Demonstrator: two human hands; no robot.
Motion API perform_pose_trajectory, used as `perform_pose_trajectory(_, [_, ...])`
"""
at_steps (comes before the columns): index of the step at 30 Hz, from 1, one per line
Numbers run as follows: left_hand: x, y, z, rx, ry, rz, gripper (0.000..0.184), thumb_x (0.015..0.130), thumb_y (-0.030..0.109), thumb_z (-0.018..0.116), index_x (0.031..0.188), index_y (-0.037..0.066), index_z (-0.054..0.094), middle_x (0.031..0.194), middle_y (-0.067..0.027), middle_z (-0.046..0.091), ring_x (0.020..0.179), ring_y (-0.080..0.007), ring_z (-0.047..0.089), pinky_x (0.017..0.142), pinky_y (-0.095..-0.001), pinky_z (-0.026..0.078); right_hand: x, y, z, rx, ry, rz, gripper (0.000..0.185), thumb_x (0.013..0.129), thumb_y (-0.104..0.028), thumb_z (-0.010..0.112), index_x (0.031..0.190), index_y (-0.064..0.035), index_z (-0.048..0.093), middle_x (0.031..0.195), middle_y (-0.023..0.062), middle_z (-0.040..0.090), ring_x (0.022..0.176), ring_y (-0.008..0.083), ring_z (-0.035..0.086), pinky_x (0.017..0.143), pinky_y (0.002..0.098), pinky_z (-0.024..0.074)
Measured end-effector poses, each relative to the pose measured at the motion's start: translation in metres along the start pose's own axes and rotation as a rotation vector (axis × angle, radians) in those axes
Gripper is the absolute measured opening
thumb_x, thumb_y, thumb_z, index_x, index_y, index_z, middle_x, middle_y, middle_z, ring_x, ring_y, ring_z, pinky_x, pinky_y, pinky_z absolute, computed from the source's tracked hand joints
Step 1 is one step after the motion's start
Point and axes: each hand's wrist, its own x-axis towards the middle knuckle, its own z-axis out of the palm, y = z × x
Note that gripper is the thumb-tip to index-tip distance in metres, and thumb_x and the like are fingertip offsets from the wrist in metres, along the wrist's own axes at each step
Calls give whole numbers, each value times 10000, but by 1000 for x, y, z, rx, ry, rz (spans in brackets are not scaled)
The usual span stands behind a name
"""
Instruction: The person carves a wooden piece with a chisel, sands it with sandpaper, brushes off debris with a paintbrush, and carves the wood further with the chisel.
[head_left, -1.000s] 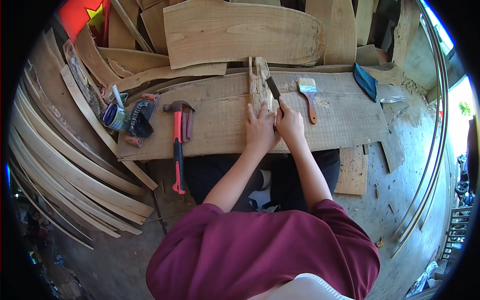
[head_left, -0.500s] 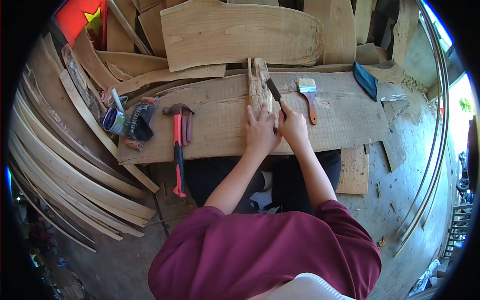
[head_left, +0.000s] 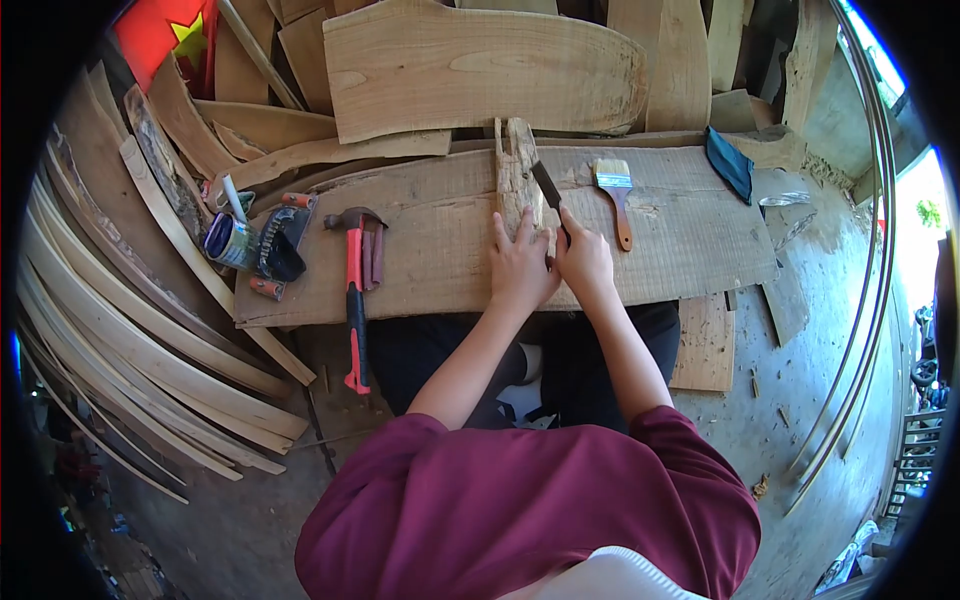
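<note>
Weathered wood piece pinned on wide plank

Weathered wood piece (head_left: 517, 175) lies lengthwise away from the body on the wide plank (head_left: 430, 220); its near end is pressed flat under the spread left hand (head_left: 522, 268). A dark flat tool (head_left: 547, 185) is gripped in the closed right hand (head_left: 585, 262), blade at the piece's right edge. Hammer (head_left: 356, 290) to the left, brush (head_left: 613, 190) to the right.

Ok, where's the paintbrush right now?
In the head view, the paintbrush lies on the big plank, to the right of the dark blade in the right hand, bristles pointing away from the person.
</note>
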Motion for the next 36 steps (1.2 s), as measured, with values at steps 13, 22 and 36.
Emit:
perform_pose_trajectory(13, [0, -1, 6, 61, -25, -15, 513, 746, 376, 668, 1227, 211, 600, 1478, -104, 340, 1331, -528, 226, 996, -618, 337, -2, -1, 1, 1, -2, 19, 391, 892, -217, 516, 1264, -107, 566, 734, 243, 644, 694, 410, 650, 617, 497, 529])
perform_pose_trajectory(22, [-1, 3, 1, 34, -70, -42, 562, 743, 401, 666, 1263, 206, 577, 1493, -114, 306, 1340, -536, 197, 993, -625, 330, 11, -5, 12, -24, -8, 50, 377, 897, -224, 509, 1245, -97, 579, 749, 252, 646, 707, 416, 648, 627, 498, 529])
perform_pose_trajectory(36, [-1, 6, 4, 24, -69, -71, 825, 734, 307, 645, 1413, -21, 310, 1492, -221, 248, 1355, -530, 174, 993, -574, 346, 11, -1, 4, 21, -18, -21, 378, 884, -222, 520, 1242, -118, 586, 753, 245, 646, 700, 412, 646, 642, 505, 526])
